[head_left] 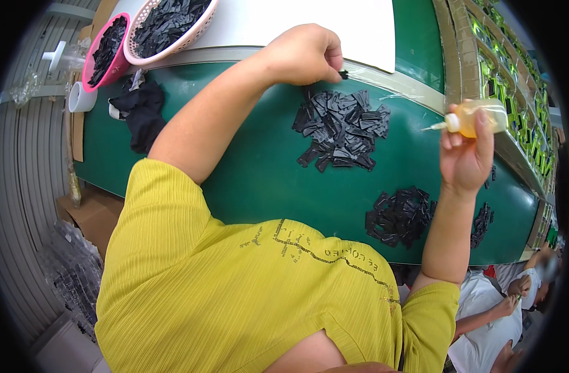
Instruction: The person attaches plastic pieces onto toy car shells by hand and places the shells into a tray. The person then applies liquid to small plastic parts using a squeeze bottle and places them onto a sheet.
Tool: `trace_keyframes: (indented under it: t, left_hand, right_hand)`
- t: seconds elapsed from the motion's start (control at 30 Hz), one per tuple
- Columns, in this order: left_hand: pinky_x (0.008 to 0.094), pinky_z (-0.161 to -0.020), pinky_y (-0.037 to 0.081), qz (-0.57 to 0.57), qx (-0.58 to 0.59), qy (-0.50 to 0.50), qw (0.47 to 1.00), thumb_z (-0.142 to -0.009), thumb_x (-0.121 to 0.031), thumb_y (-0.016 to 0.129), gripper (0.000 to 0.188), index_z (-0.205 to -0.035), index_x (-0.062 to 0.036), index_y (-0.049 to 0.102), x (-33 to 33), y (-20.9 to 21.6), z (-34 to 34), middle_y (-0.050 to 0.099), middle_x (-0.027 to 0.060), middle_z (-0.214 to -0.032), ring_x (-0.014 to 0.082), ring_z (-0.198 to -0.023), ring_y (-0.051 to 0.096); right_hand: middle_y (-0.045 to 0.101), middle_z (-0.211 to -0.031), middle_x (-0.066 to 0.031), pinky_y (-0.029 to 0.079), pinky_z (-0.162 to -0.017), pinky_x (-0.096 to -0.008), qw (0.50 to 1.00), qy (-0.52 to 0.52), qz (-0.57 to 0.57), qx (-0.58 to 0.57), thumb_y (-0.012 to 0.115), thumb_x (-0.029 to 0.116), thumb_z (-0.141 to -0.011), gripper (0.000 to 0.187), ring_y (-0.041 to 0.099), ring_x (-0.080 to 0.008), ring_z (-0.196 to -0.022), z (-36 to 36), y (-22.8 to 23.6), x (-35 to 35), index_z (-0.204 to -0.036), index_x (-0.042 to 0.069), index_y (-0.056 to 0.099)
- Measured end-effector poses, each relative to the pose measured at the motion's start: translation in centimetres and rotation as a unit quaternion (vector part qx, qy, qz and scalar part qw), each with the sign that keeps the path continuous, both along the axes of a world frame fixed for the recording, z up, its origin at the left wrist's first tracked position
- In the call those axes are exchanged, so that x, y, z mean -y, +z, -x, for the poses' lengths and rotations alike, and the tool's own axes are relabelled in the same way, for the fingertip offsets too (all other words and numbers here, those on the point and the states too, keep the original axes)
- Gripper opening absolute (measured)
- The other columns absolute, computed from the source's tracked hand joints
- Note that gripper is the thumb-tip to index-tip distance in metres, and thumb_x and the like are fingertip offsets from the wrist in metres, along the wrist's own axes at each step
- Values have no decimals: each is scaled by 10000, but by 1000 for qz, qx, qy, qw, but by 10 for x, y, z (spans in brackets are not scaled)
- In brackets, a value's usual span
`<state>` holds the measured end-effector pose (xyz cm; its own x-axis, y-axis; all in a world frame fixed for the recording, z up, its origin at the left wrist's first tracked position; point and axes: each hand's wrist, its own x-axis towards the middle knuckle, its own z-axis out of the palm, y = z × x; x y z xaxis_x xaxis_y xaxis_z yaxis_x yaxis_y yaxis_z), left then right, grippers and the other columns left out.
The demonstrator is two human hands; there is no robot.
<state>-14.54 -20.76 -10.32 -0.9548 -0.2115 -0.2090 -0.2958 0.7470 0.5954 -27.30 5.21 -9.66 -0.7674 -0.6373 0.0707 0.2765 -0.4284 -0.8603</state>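
Note:
My left hand [306,55] reaches over the far edge of the green tabletop, thumb and fingers pinched on a small black plastic piece [344,74]. Most of that piece is hidden by the fingertips. On the right, my right hand [466,158] is wrapped round a squeeze bottle [483,117] of amber liquid. The bottle lies tilted on its side, its thin white nozzle pointing left. Between the hands, nearer to me, spreads a pile of flat black plastic pieces [340,127]. Another dark pile [398,216] lies by my right forearm.
A pink basin [121,59] and a pale pink basket [208,23], both full of black pieces, stand at the far left. Near them are a dark cloth [144,115] and a white roll [80,98]. A rack of green-yellow parts [514,105] lines the right. Co-workers sit lower right.

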Motion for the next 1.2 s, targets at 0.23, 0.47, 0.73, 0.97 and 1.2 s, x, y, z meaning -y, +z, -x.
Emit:
trace_keyframes:
  t: [0.23,0.47,0.73,0.97,1.2]
  left_hand:
    - [229,-602,527,-481,-33,128,867,-836,-55,642,240,-1068,8,624,-59,-10,8,645,73,-839,146,-678,653]
    - [229,-591,534,-513,-8,135,848,-837,-55,632,227,-1044,34,603,-68,-19,11,658,118,-888,181,-695,683]
    - [221,-515,470,-302,-10,113,947,-777,-112,669,248,-999,0,667,-48,-2,-2,673,55,-823,104,-607,612]
    - [397,-882,467,186,-234,-53,953,-726,-384,746,476,-1122,-134,661,-72,-10,-6,578,132,-1228,304,-1103,545]
    - [545,-1105,240,252,-156,-238,925,-823,-432,654,547,-1314,-227,526,-106,-31,-17,401,113,-1443,338,-1354,333]
  right_hand:
    - [648,-871,-137,452,-478,-249,995,-51,12,-80,579,135,-914,176,561,-144,-586,-7,-24,9,-1020,-5,570]
    - [632,-810,-113,484,-488,-255,962,-113,-27,-248,597,79,-898,140,579,-150,-573,-12,-31,15,-985,-29,577]
    - [637,-791,-107,481,-480,-277,977,-116,54,-172,581,93,-903,117,567,-149,-539,9,-24,3,-954,-11,593]
    - [651,-832,-124,442,-512,-258,969,-163,80,-170,562,206,-926,199,554,-128,-576,25,-4,-33,-980,22,618]
    - [656,-806,-83,461,-428,-220,790,61,528,306,578,235,-930,204,568,-101,-519,4,8,-64,-976,37,602]
